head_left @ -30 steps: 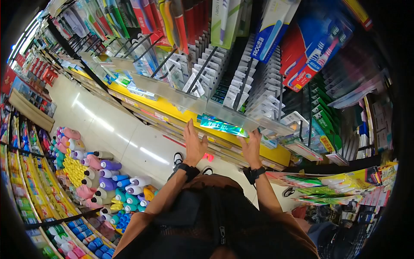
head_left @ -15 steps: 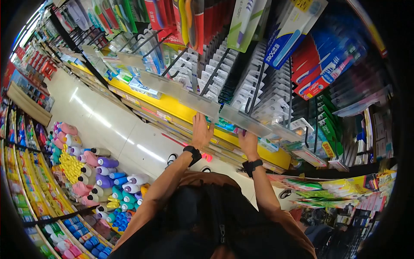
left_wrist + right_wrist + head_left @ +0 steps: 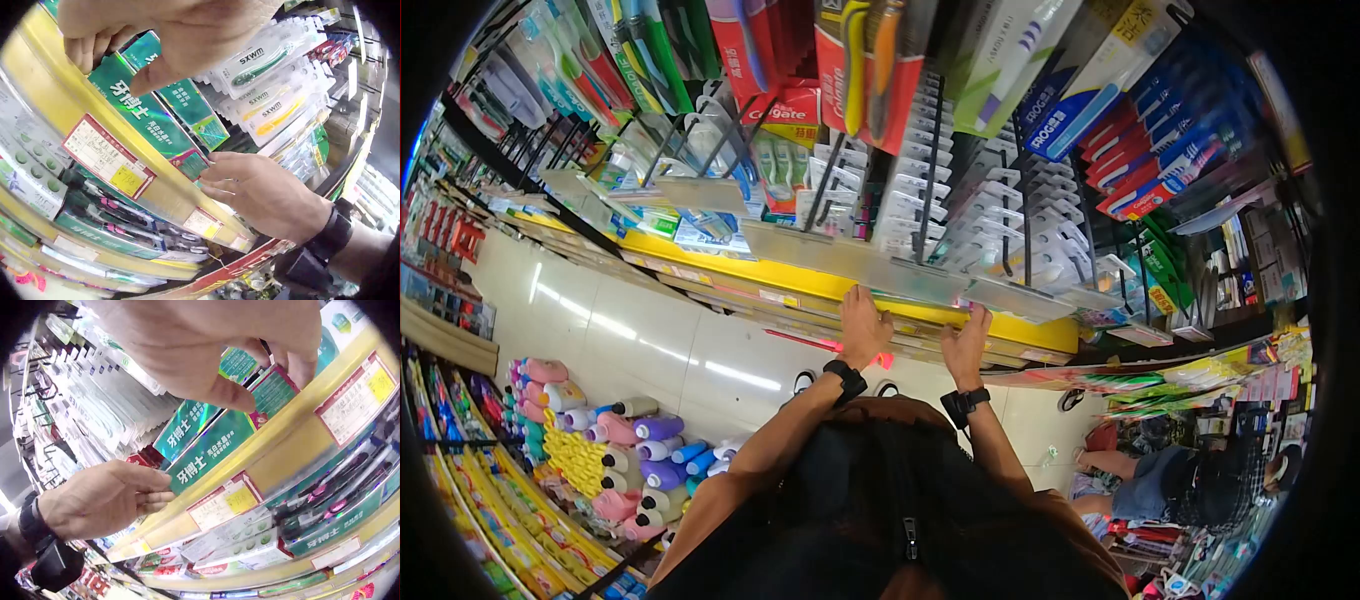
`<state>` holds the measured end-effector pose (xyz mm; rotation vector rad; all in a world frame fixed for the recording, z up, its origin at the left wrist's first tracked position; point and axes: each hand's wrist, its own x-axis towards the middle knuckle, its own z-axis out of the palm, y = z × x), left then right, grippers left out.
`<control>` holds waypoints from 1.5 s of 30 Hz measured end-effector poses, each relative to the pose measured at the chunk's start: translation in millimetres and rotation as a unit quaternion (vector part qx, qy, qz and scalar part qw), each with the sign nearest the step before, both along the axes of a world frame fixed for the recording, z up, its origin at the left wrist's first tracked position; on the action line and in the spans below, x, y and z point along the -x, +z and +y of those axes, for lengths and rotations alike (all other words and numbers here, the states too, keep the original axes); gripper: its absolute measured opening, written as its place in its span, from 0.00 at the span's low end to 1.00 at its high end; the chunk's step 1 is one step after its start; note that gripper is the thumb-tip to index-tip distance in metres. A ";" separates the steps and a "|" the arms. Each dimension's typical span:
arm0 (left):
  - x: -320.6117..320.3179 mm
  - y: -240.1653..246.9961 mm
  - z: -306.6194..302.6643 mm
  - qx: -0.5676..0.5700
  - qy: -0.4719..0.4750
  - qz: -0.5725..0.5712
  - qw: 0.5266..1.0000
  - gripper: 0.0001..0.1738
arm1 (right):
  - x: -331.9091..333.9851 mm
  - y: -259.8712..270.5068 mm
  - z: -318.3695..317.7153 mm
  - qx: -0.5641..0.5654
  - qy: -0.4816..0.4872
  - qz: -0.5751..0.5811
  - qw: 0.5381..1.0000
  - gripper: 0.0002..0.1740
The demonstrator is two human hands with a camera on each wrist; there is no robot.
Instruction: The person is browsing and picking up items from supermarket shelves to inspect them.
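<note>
A teal toothpaste box with a pink end lies along the shelf, just behind the yellow front edge. My left hand holds its left end, with the thumb over the front in the left wrist view. At the pink end, the thumb and fingers of my right hand pinch the box; in the right wrist view this hand covers part of it. Right behind stands another teal box. In the head view the clear shelf strip mostly hides the boxes.
Packaged toothbrushes hang on black hooks above the shelf. Price labels line the yellow edge, and lower shelves hold more boxes. Bottles stand on the floor at left. Another person is at the lower right.
The teal box has gone from in front of the clear strip to the shelf behind it, with both hands moving along. The head view has shifted, and the other person shows more fully.
</note>
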<state>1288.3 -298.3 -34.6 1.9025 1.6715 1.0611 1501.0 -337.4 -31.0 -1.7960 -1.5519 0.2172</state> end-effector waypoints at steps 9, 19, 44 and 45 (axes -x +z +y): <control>54.8 -3.0 24.1 -0.012 -0.099 -0.060 0.993 0.28 | 22.8 44.3 -6.5 0.046 -0.023 0.049 0.997 0.29; 151.0 51.9 -16.7 -0.001 -0.153 -0.174 0.973 0.29 | 120.6 83.3 -55.9 0.000 0.017 0.142 0.990 0.22; 209.8 44.8 94.9 -0.104 -0.142 0.229 0.957 0.30 | 182.1 50.4 -64.7 0.131 0.049 0.219 0.966 0.36; 209.7 45.0 98.9 -0.105 -0.137 0.228 0.958 0.30 | 178.4 49.5 -66.8 0.130 0.053 0.216 0.966 0.36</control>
